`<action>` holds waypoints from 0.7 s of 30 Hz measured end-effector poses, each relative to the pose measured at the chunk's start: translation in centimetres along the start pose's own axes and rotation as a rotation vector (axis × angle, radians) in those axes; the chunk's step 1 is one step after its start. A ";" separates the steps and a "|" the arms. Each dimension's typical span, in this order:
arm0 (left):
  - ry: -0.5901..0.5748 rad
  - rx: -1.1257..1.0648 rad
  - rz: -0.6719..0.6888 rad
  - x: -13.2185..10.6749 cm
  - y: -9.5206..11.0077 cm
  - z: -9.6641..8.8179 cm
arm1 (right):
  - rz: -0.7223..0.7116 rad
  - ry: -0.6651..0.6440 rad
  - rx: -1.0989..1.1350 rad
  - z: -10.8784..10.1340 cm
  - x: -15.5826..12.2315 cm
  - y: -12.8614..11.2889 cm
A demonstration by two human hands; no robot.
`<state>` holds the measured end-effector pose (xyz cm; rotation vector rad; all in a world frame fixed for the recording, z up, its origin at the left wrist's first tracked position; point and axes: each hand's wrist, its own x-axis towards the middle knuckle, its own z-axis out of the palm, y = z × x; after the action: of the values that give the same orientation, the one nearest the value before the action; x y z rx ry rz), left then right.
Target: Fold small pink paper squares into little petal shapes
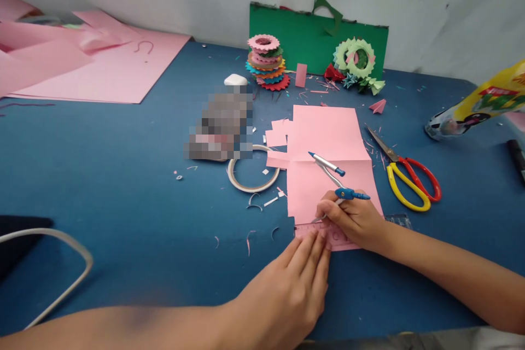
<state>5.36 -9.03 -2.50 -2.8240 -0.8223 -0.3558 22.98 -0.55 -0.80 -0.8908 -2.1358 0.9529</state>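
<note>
Before us at a blue tabletop [143, 202], a person's right grip [361, 222] is clamped on a silver-and-blue metal drawing compass [345, 193], one slim tip at the upper edge of a clear plastic ruler [303, 229]. The left grip [297, 284], flat with fingers side by side, presses the ruler onto a creased, rectangular pink paper sheet [324, 131] extending beyond both. Right of the right grip lie red-and-yellow-handled metal scissors [394, 157]; ahead of the left grip, a white, ring-shaped tape roll [251, 190].
</note>
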 end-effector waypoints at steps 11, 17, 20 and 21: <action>0.010 -0.014 -0.025 0.1 0.0 0.0 | -0.015 -0.018 -0.016 0.0 0.0 0.0; 0.017 -0.027 -0.035 0.0 0.0 0.1 | -0.038 0.000 -0.027 0.0 0.1 0.0; 0.007 -0.031 -0.033 0.0 0.1 0.1 | -0.036 0.002 -0.023 -0.1 0.1 0.0; 0.005 -0.032 -0.033 0.0 0.1 0.1 | -0.033 0.001 -0.023 -0.1 0.1 0.0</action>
<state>5.40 -9.06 -2.58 -2.8411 -0.8707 -0.3843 23.01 -0.46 -0.70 -0.8644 -2.1585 0.9133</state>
